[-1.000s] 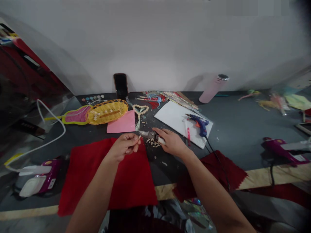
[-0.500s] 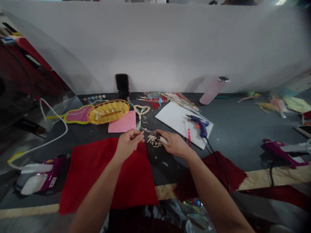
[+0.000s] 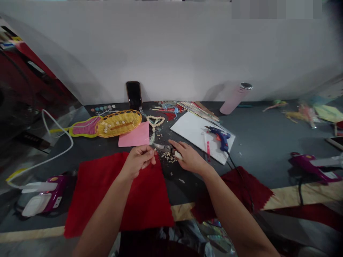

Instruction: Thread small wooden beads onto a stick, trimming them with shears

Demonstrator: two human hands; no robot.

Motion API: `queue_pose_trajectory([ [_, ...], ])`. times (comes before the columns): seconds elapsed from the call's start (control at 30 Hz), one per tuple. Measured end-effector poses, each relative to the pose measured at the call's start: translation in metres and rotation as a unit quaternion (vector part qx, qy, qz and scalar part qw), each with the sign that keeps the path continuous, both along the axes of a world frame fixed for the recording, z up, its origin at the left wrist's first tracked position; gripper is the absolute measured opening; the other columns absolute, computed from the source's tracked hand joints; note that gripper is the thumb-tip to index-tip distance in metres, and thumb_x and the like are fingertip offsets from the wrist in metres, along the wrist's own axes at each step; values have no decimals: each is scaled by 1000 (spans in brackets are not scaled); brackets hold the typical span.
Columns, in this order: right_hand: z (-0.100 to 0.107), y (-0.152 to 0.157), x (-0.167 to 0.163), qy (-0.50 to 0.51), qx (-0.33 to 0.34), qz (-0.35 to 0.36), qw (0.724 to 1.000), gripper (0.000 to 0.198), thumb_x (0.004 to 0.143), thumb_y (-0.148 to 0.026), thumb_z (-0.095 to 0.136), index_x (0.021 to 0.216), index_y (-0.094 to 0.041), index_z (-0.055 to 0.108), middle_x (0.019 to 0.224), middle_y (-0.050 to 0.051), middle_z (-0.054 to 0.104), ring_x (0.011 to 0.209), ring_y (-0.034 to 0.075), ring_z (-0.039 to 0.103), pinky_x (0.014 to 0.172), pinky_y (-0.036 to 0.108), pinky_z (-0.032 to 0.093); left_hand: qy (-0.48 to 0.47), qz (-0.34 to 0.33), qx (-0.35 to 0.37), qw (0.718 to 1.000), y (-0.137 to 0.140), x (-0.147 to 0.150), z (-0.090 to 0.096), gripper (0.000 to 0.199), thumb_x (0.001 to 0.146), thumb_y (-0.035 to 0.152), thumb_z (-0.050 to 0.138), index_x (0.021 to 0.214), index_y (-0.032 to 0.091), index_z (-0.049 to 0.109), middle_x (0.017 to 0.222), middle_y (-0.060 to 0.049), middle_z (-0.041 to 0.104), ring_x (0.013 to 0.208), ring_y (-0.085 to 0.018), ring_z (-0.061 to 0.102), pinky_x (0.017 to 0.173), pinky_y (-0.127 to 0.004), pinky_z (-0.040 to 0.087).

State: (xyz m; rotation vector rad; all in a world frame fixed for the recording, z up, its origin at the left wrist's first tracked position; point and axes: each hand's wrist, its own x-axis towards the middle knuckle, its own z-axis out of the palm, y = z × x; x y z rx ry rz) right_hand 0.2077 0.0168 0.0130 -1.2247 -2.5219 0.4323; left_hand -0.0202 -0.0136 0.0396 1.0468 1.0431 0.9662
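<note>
Head camera shows the left hand (image 3: 139, 160) pinching a pale stick (image 3: 155, 150) near the blades of pruning shears (image 3: 167, 148). Fingers of the right hand (image 3: 190, 157) wrap their white handle (image 3: 178, 155), beside scattered pale pieces (image 3: 168, 157).

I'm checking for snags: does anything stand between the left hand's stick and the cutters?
Nothing visible does; the cutters in the right hand point toward the stick in the left hand.

Left hand (image 3: 138, 160) near right hand (image 3: 190, 157)

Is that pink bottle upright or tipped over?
Upright: the pink bottle stands on the dark table, silver top uppermost; its slant looks like lens distortion.
</note>
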Motion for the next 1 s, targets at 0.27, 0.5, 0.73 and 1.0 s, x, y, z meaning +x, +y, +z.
queue_pose_trajectory([
  [0.27,3,-4,-5,-37,4,-37,999,60,79,-19,44,137,-22,31,112,10,57,99,23,54,86,34,41,-25,-14,-34,999,4,-5,-3,21,75,31,61,69,13,52,52,0,60,30,0,28,33,-15,13],
  [0.5,5,-6,-7,-49,-27,-45,997,47,84,-24,43,130,-25,39,107,6,63,91,20,60,78,27,43,52,40,52,996,4,-1,-9,23,78,34,57,69,13,54,52,0,59,32,-1,32,33,-16,18],
  [0.73,2,-6,-9,-28,-12,-61,998,45,87,-31,42,132,-30,37,121,2,57,100,18,58,83,27,43,109,11,78,991,2,0,-9,26,78,39,55,73,13,56,55,0,60,33,-2,33,34,-16,22],
  [1.0,-13,9,4,-30,-6,-161,986,56,82,-45,51,133,-28,36,119,5,57,102,22,57,86,31,44,162,-7,93,982,6,5,-15,25,80,39,52,81,14,57,63,-1,62,39,-5,41,41,-17,33],
])
